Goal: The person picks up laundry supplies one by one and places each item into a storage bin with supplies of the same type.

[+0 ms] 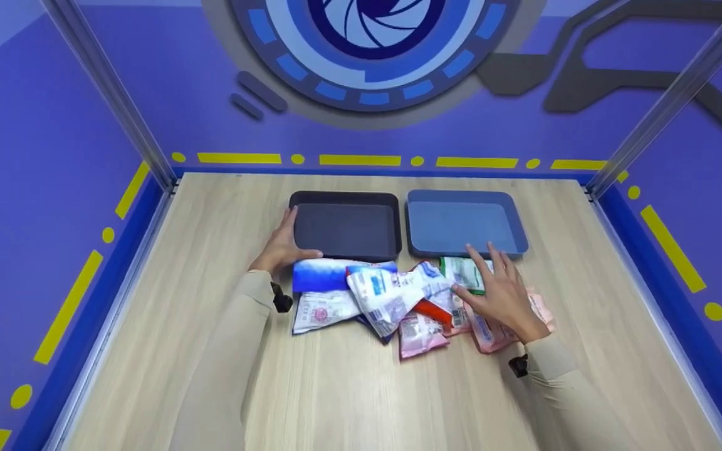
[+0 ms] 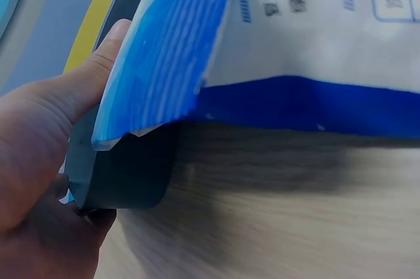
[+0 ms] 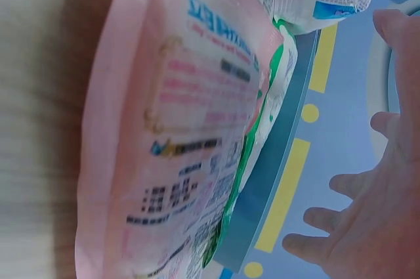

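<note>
My left hand [image 1: 281, 245] grips the front left corner of a dark grey tray [image 1: 294, 198], its fingers along the left wall and its thumb at the front. The left wrist view shows the thumb beside a blue and white packet [image 2: 295, 105] with printed characters. My right hand [image 1: 502, 294] hovers with spread fingers over a green and white packet [image 1: 459, 273] and pink packets [image 1: 492, 332], near the front of a blue-grey tray [image 1: 517, 213]. In the right wrist view its fingers hold nothing; a pink printed pouch [image 3: 177, 128] stands close to the camera.
Several soft packets lie heaped in front of both trays, including a white and blue one [image 1: 383, 294] on top and a small pink one [image 1: 422, 338]. Wood-look tabletop [image 1: 361, 401] extends toward the person. Purple panels [image 1: 210, 131] enclose the back and sides.
</note>
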